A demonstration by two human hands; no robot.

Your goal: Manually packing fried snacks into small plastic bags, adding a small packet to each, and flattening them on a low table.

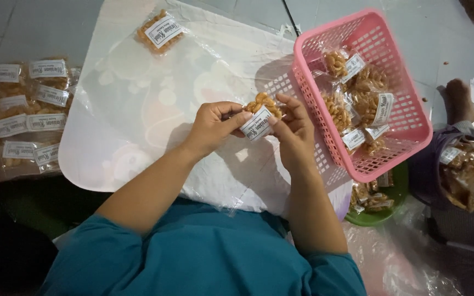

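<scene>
A small clear packet of golden curly snacks with a white label (259, 114) is held up between both hands over a white board covered in clear plastic (138, 109). My left hand (215, 123) pinches its left edge. My right hand (294, 129) grips its right side, thumb on the label. One more labelled snack packet (160, 32) lies at the far edge of the board. A pink plastic basket (407, 134) to the right holds several similar packets.
Rows of labelled snack packets (20, 112) lie on the floor at the left. A green bowl with packets (377, 203) sits under the basket. At the right, a large clear bag of snacks (467, 172) and another person's foot (459, 98) rest on the tiled floor.
</scene>
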